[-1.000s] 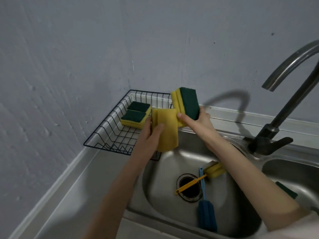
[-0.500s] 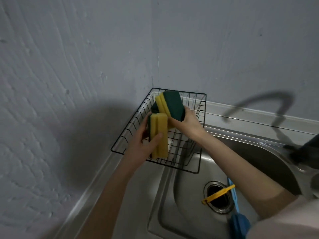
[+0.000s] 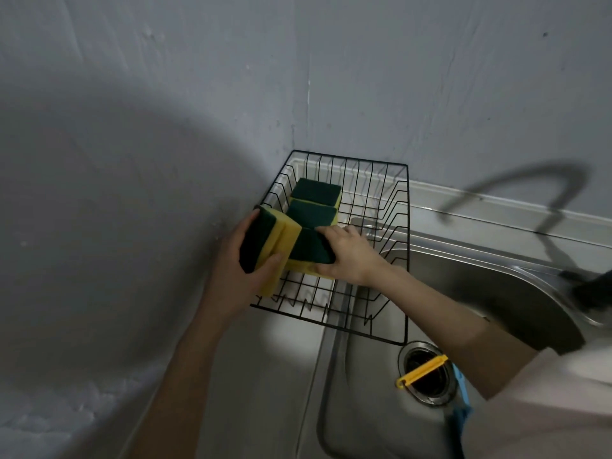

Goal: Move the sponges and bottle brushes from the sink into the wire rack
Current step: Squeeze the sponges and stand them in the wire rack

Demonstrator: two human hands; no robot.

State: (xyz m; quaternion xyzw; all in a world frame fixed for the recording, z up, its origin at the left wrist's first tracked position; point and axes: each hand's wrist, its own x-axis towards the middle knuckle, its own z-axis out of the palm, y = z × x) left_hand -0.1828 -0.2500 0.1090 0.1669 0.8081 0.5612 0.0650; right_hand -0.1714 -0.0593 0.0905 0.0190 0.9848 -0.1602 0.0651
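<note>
The black wire rack (image 3: 402, 246) sits in the wall corner, left of the sink (image 3: 364, 392). Two yellow-and-green sponges (image 3: 314, 202) lie flat at its back left. My right hand (image 3: 347, 256) presses a third sponge (image 3: 309, 248), green side up, down into the rack in front of them. My left hand (image 3: 238, 273) grips another sponge (image 3: 271, 250) on edge over the rack's left rim. A yellow brush handle (image 3: 422, 372) crosses the drain, and a blue brush handle (image 3: 462, 397) runs down beside it, partly under my right sleeve.
Grey walls close in behind and to the left of the rack. The steel counter (image 3: 265, 376) runs along the left of the sink. A dark tap base (image 3: 592, 289) shows blurred at the right edge, its shadow on the back wall.
Both hands came down towards the rack. The right hand's sponge turned from upright to flat inside it. The left hand's sponge shifted to the rack's left rim. The view swung left.
</note>
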